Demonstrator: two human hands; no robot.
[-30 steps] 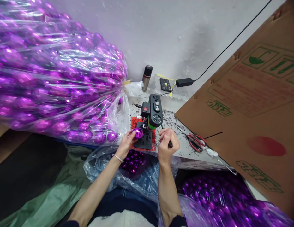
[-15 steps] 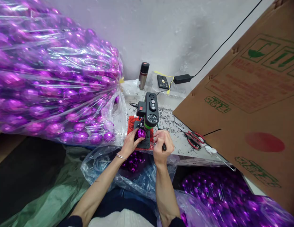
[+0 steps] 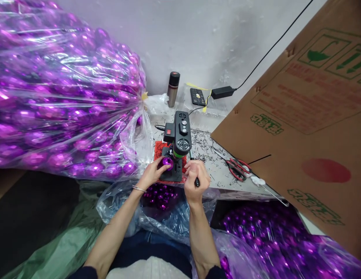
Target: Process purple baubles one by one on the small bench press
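Observation:
A small black bench drill stands on a red mat at the edge of a grey table. My left hand pinches a shiny purple ball and holds it on the drill's base under the drill head. My right hand is closed round the black lever handle on the drill's right side. Below my hands, an open clear bag holds more purple balls.
A huge clear sack of purple balls fills the left. Red-handled scissors lie on the table amid black shavings. A flask, remote and power adapter sit by the wall. A cardboard box leans at right; another bag of balls lies below it.
My left hand has moved the purple ball down and in, under the drill head. My right hand stays on the lever and has dropped a little. The view has shifted slightly.

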